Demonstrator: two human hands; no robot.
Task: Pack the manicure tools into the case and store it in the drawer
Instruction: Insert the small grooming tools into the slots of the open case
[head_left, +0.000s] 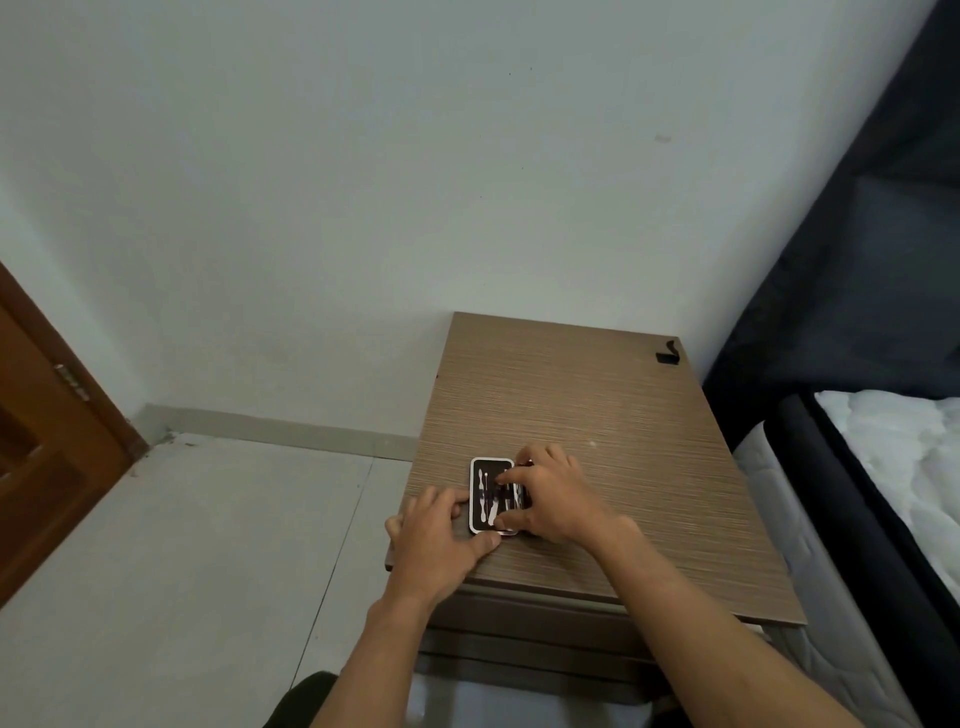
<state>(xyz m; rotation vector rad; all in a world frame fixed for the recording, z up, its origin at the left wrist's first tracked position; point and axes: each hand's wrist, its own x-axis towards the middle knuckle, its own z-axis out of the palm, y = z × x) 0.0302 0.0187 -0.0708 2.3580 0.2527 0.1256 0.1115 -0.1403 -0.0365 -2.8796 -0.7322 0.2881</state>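
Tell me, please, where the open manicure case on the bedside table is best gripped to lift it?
Probably by the long edges of the manicure case, from above. It lies flat and open with tools inside, so a level pinch suits it. The left hand is already at its left edge.

One open case (491, 496) — two hands, left (441, 540) and right (550, 499) — one nightstand (597, 405).

Wood-grain nightstand top (597, 405) against the wall

An open manicure case (491, 496) lies flat near the front left edge, its black interior showing pale tools (how many, the blur hides). Both hands rest at it: left hand (441, 540) at its near left corner, right hand (553, 499) over its right side. A small black object (667, 355) sits at the far right corner, well apart.
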